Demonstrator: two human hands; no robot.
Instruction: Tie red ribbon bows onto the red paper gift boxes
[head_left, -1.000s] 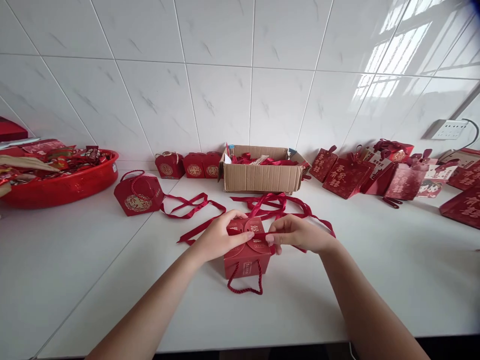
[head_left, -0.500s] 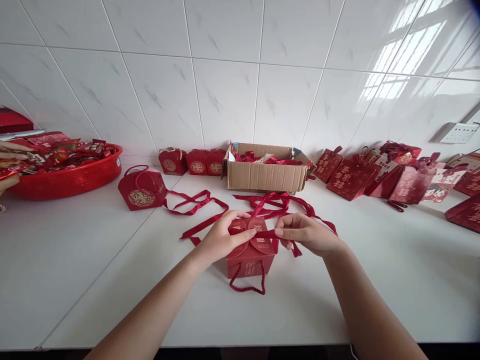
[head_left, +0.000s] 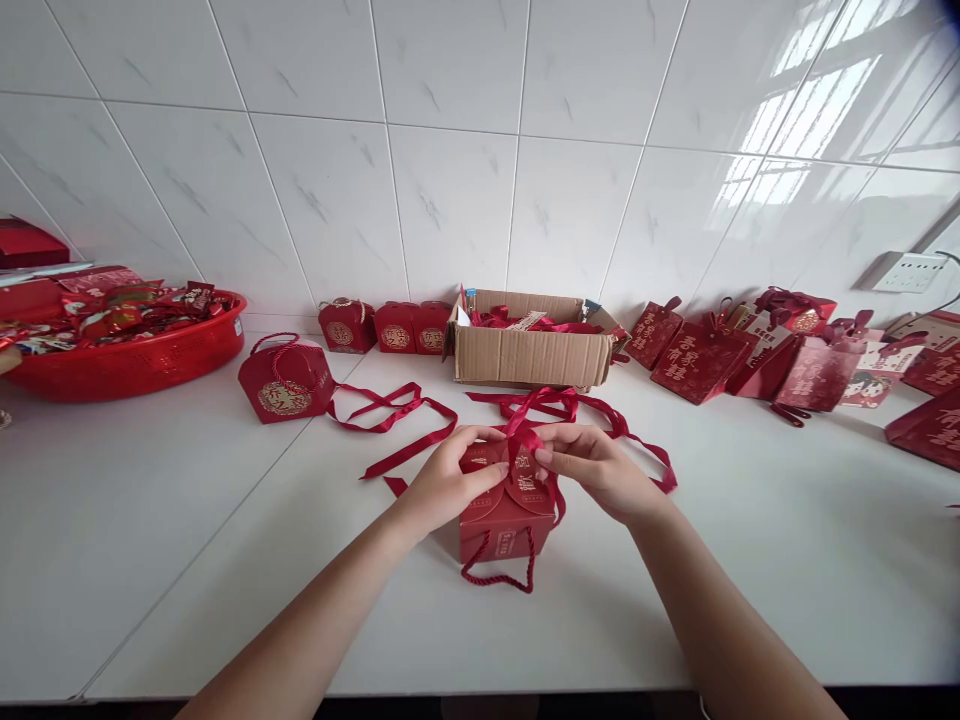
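A small red gift box (head_left: 501, 528) with gold print and a red cord handle stands on the white counter (head_left: 187, 560) right in front of me. A red ribbon (head_left: 523, 440) crosses its rounded top flaps and bunches up above them. My left hand (head_left: 446, 480) pinches the ribbon at the box's left top edge, fingers closed. From the right, my right hand (head_left: 596, 468) pinches the same ribbon, fingers closed. More loose ribbon (head_left: 405, 412) trails on the counter behind the box.
An open cardboard box (head_left: 531, 350) of ribbons sits by the tiled wall. Finished red boxes (head_left: 285, 382) stand to its left, near a red basin (head_left: 127, 355) of sweets. Flat red bags (head_left: 697, 360) lie at the right, below a wall socket (head_left: 904, 270).
My right hand has moved left toward the box's middle, and the ribbon, earlier stretched flat across the top, now stands up in a bunch between both hands.
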